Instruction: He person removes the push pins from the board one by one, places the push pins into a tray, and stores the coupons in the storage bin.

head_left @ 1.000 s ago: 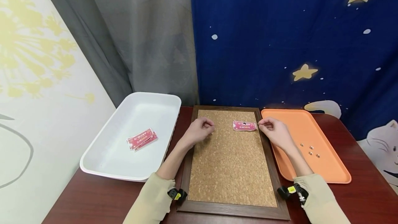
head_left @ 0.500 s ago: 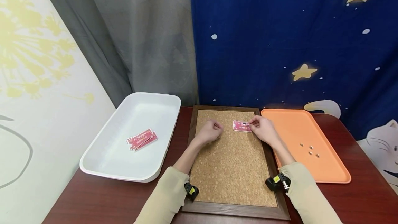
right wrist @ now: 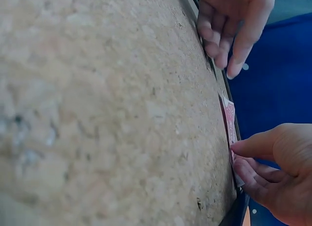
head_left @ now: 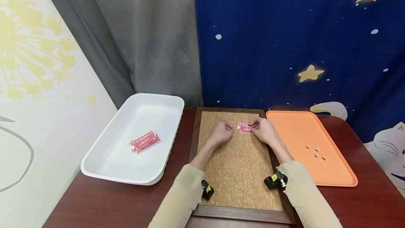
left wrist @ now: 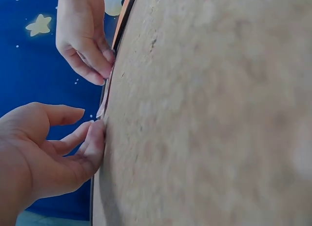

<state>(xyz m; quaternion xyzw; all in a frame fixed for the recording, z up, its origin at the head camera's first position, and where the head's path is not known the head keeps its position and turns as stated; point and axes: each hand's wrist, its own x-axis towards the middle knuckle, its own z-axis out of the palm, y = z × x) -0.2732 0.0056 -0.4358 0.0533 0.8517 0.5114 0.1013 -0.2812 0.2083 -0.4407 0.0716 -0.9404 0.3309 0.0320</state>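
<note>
A pink and white coupon [head_left: 244, 127] lies on the cork board [head_left: 234, 171], close to its upper right corner. A small dark pin [head_left: 249, 125] shows on the coupon. My right hand [head_left: 265, 130] touches the coupon's right part; in the right wrist view its thumb and fingertips [right wrist: 243, 172] rest on the card beside the pin, slightly apart. My left hand [head_left: 222, 133] is just left of the coupon, fingers loosely bent and holding nothing. From the left wrist view, its fingertips [left wrist: 97, 131] meet the cork near the card's edge.
On the left stands a white tub [head_left: 104, 157] with several coupons [head_left: 144, 141] in it. An orange tray [head_left: 335, 168] on the right bears several small metal pins [head_left: 316, 150]. A brown frame [head_left: 243, 214] borders the board. Curtains [head_left: 253, 45] hang behind the table.
My right hand has moved left from beside the board's right edge onto the coupon. My left hand has moved right, towards the coupon's left edge.
</note>
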